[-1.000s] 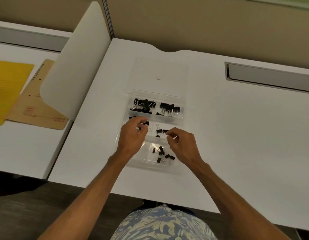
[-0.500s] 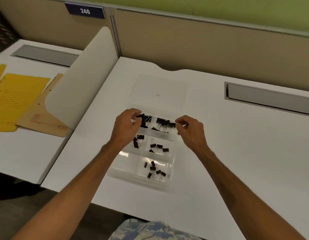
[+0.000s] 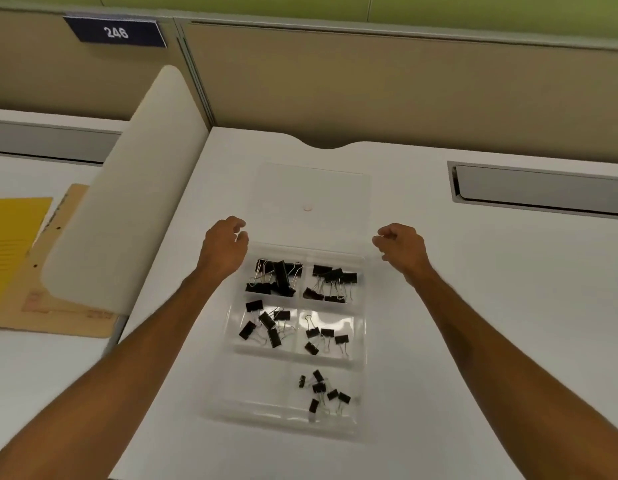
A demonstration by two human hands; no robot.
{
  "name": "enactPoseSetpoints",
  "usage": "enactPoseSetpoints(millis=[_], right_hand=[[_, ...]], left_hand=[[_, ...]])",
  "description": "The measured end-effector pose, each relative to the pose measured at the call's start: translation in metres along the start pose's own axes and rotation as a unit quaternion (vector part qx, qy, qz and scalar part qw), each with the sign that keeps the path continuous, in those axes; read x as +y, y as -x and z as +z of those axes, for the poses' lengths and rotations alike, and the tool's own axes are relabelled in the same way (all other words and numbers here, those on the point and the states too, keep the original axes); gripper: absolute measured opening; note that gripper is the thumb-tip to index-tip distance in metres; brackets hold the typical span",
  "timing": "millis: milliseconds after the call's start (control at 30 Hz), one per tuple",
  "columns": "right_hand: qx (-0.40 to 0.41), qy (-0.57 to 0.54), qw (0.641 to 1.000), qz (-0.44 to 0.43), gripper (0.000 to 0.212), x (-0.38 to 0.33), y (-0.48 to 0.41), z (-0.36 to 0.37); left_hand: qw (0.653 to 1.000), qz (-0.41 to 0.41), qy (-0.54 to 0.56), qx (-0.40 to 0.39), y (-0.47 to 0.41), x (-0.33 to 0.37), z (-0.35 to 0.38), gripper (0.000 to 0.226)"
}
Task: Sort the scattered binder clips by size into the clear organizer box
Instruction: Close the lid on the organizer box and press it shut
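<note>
The clear organizer box (image 3: 249, 389) lies on the white desk (image 3: 473, 306), and its clear lid (image 3: 311, 188) lies flat behind it. Black binder clips fill five compartments: the largest at far left (image 3: 276, 278), large at far right (image 3: 331, 282), medium at middle left (image 3: 266, 325), smaller at middle right (image 3: 323, 336), and the tiniest at near right (image 3: 321, 389). The near-left compartment is empty. My left hand (image 3: 224, 247) hovers at the box's far-left corner and my right hand (image 3: 401, 247) at its far-right corner. Both have loosely curled fingers with nothing seen in them.
A white curved divider panel (image 3: 127, 202) stands to the left. Beyond it, a yellow sheet (image 3: 13, 230) and a manila folder (image 3: 58, 306) lie on the neighbouring desk. A grey cable slot (image 3: 542, 192) is recessed at far right. A beige partition with a "246" label (image 3: 115, 32) backs the desk.
Both hands have left the box's compartments and moved away from me and outward to its far corners. The view has tilted up, so more of the partition shows.
</note>
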State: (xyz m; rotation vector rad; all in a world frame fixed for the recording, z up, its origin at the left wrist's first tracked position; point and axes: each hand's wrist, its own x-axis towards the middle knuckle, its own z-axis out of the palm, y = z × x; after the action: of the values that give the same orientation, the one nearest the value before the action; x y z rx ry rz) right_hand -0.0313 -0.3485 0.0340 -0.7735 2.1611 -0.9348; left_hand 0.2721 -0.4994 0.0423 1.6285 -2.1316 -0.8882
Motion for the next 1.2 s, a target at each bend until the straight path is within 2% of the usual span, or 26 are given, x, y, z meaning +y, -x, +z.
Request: enactPoseSetpoints(millis=[200,333,533,600,733,867,1100,1200], right_hand=[[0.026,-0.092,0.988,0.123,0.029,-0.001,-0.023,0.016],[0.034,-0.118,0.983,0.139,0.026,-0.002,-0.036,0.021],[0.052,-0.114,0.981,0.148,0.026,-0.002,-0.047,0.027],[0.051,-0.111,0.983,0.134,0.027,-0.006,-0.047,0.027],[0.021,-0.199,0.974,0.102,0.034,-0.024,-0.041,0.019],[0.005,-0.289,0.955,0.066,0.036,-0.056,-0.023,-0.001],[0.059,-0.264,0.961,-0.048,0.032,-0.093,0.017,-0.031],[0.115,-0.21,0.963,-0.12,0.025,-0.102,0.037,-0.039]], left_hand=[[0.992,-0.106,0.002,-0.067,-0.045,-0.009,0.012,0.043],[0.984,-0.171,0.023,-0.054,-0.068,-0.013,0.012,0.046],[0.964,-0.227,0.125,-0.059,-0.083,-0.024,0.011,0.045],[0.961,-0.228,0.149,-0.051,-0.085,-0.024,0.01,0.041],[0.958,-0.208,0.194,-0.048,-0.083,-0.021,0.005,0.025],[0.952,-0.198,0.229,-0.048,-0.077,-0.012,-0.003,0.027],[0.948,-0.167,0.264,-0.067,-0.062,0.018,-0.021,0.037],[0.949,-0.118,0.289,-0.052,-0.051,0.04,-0.035,0.035]])
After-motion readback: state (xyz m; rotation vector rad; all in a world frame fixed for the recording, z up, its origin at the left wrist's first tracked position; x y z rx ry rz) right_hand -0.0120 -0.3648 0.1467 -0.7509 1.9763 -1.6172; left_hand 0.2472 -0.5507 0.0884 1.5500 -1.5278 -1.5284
